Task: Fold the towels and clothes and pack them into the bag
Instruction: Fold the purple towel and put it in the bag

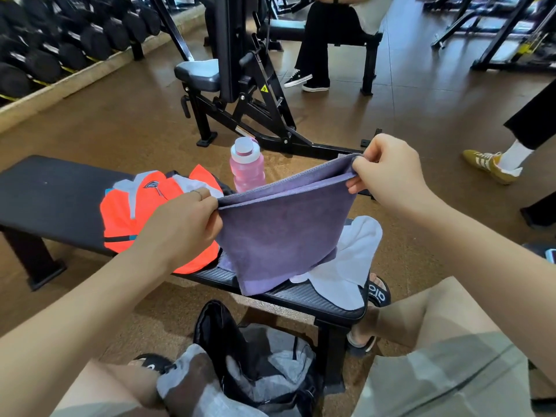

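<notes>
A purple towel (276,236) hangs doubled over above the black bench (54,200), its lower edge resting on the bench pad. My left hand (180,224) pinches its top left corner and my right hand (388,170) pinches its top right corner, both layers held together. An orange and grey jersey (126,215) lies crumpled on the bench behind my left hand. A white cloth (352,260) lies on the bench's right end, partly under the towel. The open black and grey bag (261,371) sits on the floor between my knees.
A pink water bottle (246,167) stands on the floor beyond the bench. A black exercise machine (240,85) is farther back, a dumbbell rack (60,46) at far left. One person sits on a bench (331,34) at the back; another person's leg and yellow shoe (493,164) are at right.
</notes>
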### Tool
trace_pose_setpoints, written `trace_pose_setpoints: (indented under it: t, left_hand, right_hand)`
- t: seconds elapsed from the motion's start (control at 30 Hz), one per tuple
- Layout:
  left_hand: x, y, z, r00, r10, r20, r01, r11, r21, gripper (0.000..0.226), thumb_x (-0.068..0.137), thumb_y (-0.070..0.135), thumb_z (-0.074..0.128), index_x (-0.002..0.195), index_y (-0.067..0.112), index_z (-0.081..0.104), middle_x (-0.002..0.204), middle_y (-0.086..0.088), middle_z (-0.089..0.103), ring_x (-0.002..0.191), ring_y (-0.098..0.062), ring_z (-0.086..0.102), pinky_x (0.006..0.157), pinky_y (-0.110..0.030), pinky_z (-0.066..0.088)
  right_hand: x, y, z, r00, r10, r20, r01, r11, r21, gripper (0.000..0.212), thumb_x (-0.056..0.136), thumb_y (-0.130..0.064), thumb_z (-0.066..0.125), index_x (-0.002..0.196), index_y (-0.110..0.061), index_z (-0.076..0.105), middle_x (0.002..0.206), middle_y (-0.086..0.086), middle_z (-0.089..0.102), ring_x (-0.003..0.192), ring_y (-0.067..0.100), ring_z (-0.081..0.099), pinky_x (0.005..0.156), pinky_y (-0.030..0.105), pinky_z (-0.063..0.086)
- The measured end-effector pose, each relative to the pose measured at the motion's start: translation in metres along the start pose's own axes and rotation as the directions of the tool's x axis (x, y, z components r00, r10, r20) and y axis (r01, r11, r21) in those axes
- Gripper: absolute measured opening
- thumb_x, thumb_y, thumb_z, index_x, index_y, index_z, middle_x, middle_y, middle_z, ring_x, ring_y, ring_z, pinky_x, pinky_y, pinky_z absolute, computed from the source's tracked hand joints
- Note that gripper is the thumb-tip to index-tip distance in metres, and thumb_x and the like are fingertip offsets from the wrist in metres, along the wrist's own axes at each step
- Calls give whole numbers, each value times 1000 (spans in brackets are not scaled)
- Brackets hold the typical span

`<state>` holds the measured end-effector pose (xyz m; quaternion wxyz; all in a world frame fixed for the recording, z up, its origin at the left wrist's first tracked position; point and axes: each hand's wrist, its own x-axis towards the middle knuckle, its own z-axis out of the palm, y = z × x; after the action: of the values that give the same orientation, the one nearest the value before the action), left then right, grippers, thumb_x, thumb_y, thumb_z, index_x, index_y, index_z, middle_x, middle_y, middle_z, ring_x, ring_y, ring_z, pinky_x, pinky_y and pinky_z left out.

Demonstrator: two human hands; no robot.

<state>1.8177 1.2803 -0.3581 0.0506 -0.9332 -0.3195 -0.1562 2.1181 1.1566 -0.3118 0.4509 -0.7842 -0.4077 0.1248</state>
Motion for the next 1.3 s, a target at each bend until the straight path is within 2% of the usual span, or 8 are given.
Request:
trace_pose_setpoints:
  t: [0.17,0.33,0.5,0.67,0.8,1.03,1.17,1.3]
  left_hand:
    - [1,-2,-12,997,-25,-72,20,997,-76,27,95,29,41,78,12,54,73,-5,56,65,-33,56,53,-48,47]
    - [3,0,-20,993,-98,-71,82,976,-200,12,100,13,52,92,13,44,70,-4,52,65,-35,53,57,-47,44]
    - [10,0,-24,971,-210,-111,188,966,-179,10,103,13,45,112,12,51,89,-11,60,84,-36,56,68,-46,44]
    - [15,-4,-43,924,-250,-289,190,957,-218,4,97,15,58,99,16,62,88,-4,67,84,-30,61,67,-41,44]
    - [16,-7,-57,911,-235,-339,169,962,-212,8,97,22,61,90,19,57,80,-1,64,78,-27,60,66,-42,46]
    - [13,-12,-64,978,-50,-205,33,996,-88,17,101,29,39,104,21,54,94,-1,59,86,-30,57,66,-46,50]
    - [8,-23,-62,993,85,-84,-88,996,-34,22,102,30,33,107,21,52,98,2,55,84,-28,57,61,-44,50]
    - [6,-32,-57,995,44,-86,-48,998,-39,10,104,23,46,101,19,55,94,3,60,82,-28,60,62,-41,48]
  right_hand:
    - [1,7,-5,997,59,53,-59,998,16,13,87,3,46,95,-4,54,79,15,72,54,15,73,49,17,52]
    - [4,8,-11,970,120,213,-153,978,144,17,83,-1,63,98,-9,65,89,16,71,84,27,77,89,44,61]
    - [-3,7,-17,969,-35,245,48,998,-45,16,83,-6,71,97,-14,70,86,8,75,78,18,74,72,28,58]
    - [0,-2,-27,982,-148,119,140,988,69,4,89,-7,65,87,-9,67,64,9,72,53,22,70,58,29,55]
    - [2,-11,-38,963,-268,-30,269,958,97,9,89,-8,65,93,-15,62,75,7,62,52,21,62,46,29,49]
    - [3,-5,-41,784,-493,377,605,742,-289,27,90,0,51,99,-24,59,87,-1,55,74,10,49,69,31,39]
    - [7,-6,-49,805,-461,373,571,773,-278,17,85,-4,61,85,-21,61,66,-6,61,66,12,59,62,29,47]
    - [9,-9,-57,853,-382,356,485,832,-270,18,90,-19,69,74,-20,61,57,-1,65,57,15,62,64,33,52]
